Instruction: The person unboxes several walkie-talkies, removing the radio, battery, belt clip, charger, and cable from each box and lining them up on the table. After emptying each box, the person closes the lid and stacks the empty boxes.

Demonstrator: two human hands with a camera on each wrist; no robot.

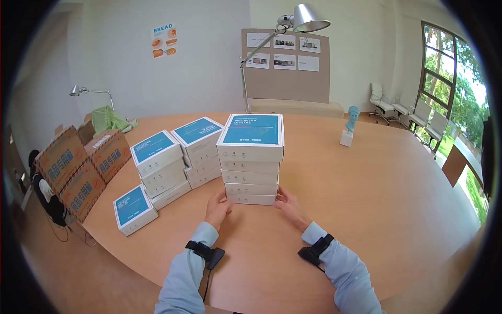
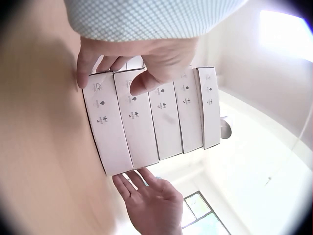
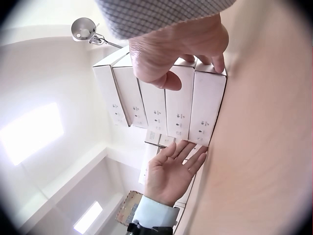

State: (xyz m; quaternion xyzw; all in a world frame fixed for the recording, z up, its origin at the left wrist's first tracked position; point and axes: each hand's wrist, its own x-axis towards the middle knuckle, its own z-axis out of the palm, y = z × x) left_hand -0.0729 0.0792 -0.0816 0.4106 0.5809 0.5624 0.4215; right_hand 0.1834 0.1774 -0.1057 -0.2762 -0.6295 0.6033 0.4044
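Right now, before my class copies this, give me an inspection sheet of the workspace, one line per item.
Surface: wooden table; spills, nothing seen.
Job's things: stack of five boxes, slightly uneven; more white boxes to its left.
Clutter: printed cartons and green cloth, far left; bust, back right.
Hands: left hand and right hand open, at the stack's base.
Cables: black cable from the left wrist camera.
Surroundings: lamp behind; window, right.

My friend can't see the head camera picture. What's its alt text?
A person's left hand and right hand touch opposite sides of five stacked white boxes, blue on top, on a brown table. More blue-topped boxes stand to the left, near cardboard cartons.
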